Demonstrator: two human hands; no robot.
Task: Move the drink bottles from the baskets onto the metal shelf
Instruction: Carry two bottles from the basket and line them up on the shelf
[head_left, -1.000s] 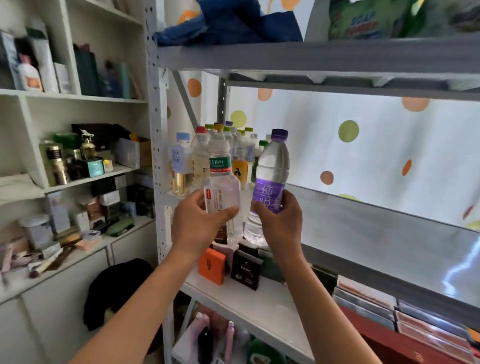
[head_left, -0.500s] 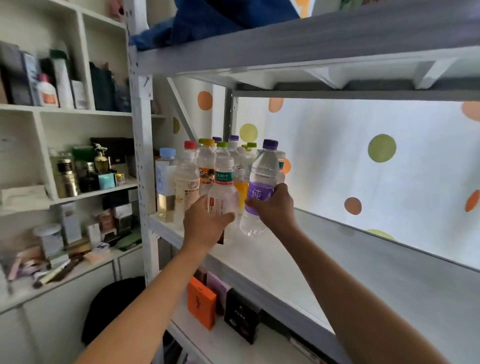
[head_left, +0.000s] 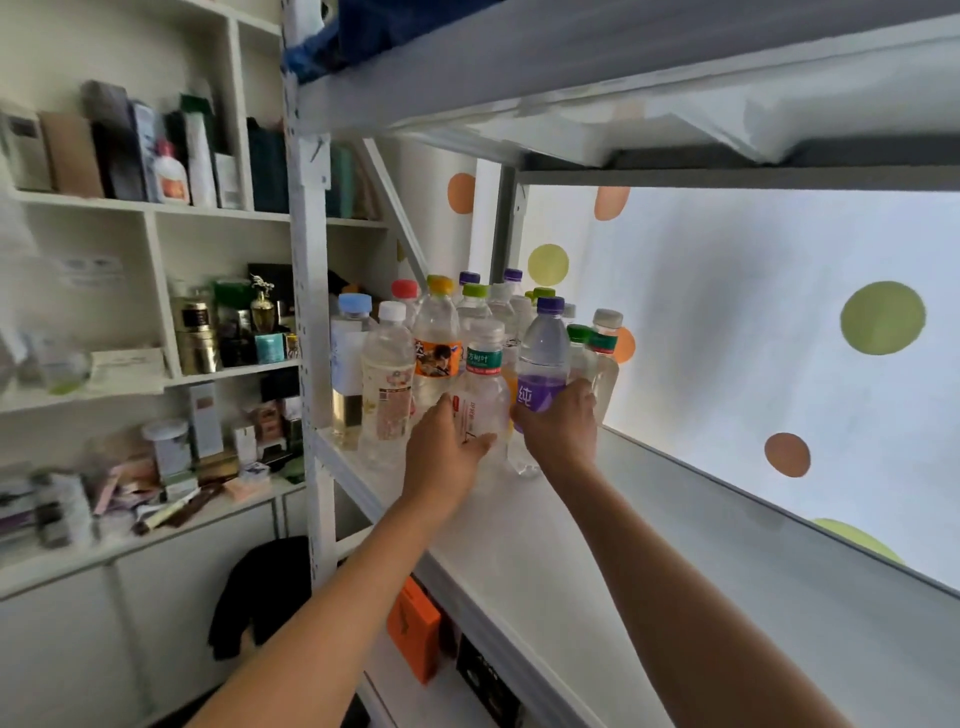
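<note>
Now both bottles upright on shelf (head_left: 519, 525), left fingers (head_left: 478, 442) round green-labelled bottle (head_left: 483, 384), right fingers (head_left: 584, 389) round purple-labelled bottle (head_left: 543, 364).

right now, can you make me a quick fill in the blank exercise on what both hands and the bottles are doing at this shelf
1. The right hand grips the bottle with the ____ label.
2. The left hand holds the bottle with the green band, whose cap is ____.
3. Both bottles are at the metal shelf, beside a group of bottles standing at its ____ end.

Missing words: purple; white; left
</note>
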